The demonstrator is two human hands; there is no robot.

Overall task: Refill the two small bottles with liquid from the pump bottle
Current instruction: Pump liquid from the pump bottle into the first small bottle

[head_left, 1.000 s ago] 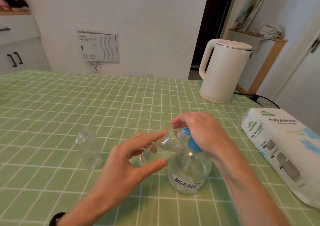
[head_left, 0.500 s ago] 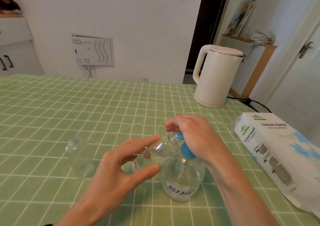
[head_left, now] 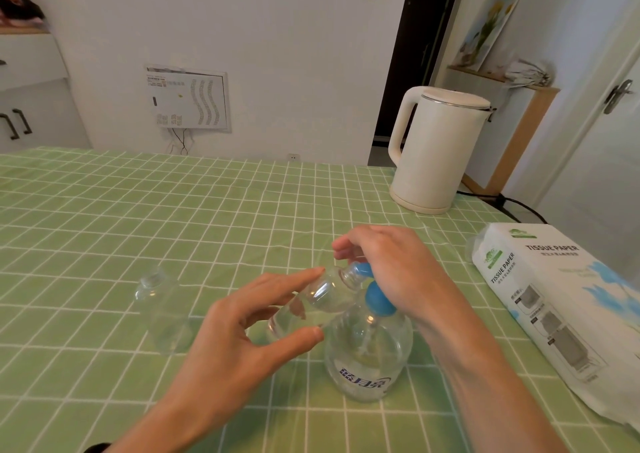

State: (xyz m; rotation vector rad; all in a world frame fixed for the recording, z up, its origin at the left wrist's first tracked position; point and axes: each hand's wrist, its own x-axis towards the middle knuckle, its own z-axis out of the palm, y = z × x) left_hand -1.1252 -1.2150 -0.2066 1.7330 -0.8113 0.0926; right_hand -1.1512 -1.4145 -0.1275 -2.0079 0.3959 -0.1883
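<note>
Over the pump bottle point(head_left: 369, 359), left hand point(head_left: 232, 341) pinches 1 small bottle point(head_left: 313, 298); right hand point(head_left: 398, 272) grips its pump.

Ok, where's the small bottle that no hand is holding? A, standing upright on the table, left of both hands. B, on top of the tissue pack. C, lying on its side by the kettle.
A: the free small bottle stands upright on the tablecloth, left of the left hand and clear of it.

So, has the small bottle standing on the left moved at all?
No. The standing small bottle keeps its spot left of the pump bottle on the tablecloth; only the camera shifted.
</note>
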